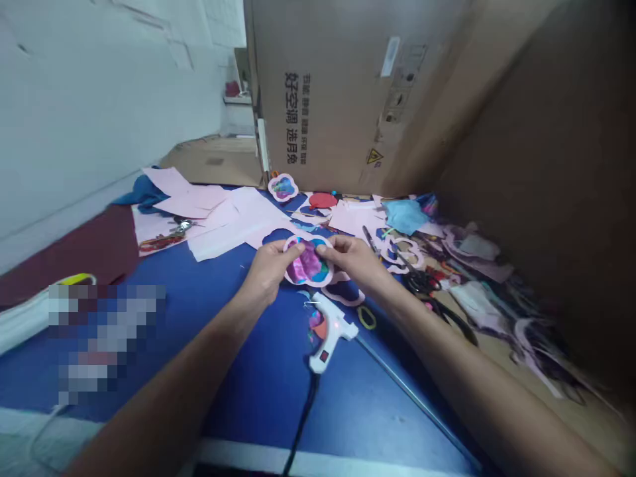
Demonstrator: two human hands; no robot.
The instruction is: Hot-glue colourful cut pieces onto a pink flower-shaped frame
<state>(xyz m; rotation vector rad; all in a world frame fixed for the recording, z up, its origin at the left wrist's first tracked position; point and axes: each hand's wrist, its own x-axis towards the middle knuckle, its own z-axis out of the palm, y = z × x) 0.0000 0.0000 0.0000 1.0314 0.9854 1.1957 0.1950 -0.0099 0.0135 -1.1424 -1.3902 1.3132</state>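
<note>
My left hand (pixel 267 266) pinches the left edge of a cloud-shaped piece with a pale pink rim and shiny purple and blue middle (pixel 308 262). On its right edge, my right hand (pixel 355 258) has thumb and fingers closed. The piece is held up over the blue table (pixel 238 371), its front towards me. Below it lies a white hot glue gun (pixel 330 334), with a long thin rod at its back end and a black cord. Beside the gun are a yellow ring (pixel 366 318), a pink paper outline (pixel 350 296) and small coloured scraps partly under it.
Pink sheets (pixel 223 215) spread across the back left. A similar finished-looking piece (pixel 283 188) leans at the back by a large cardboard box (pixel 342 99). Scissors (pixel 420 278), a light blue cloth (pixel 405 215) and tangled scraps crowd the right. Part of the left is pixelated.
</note>
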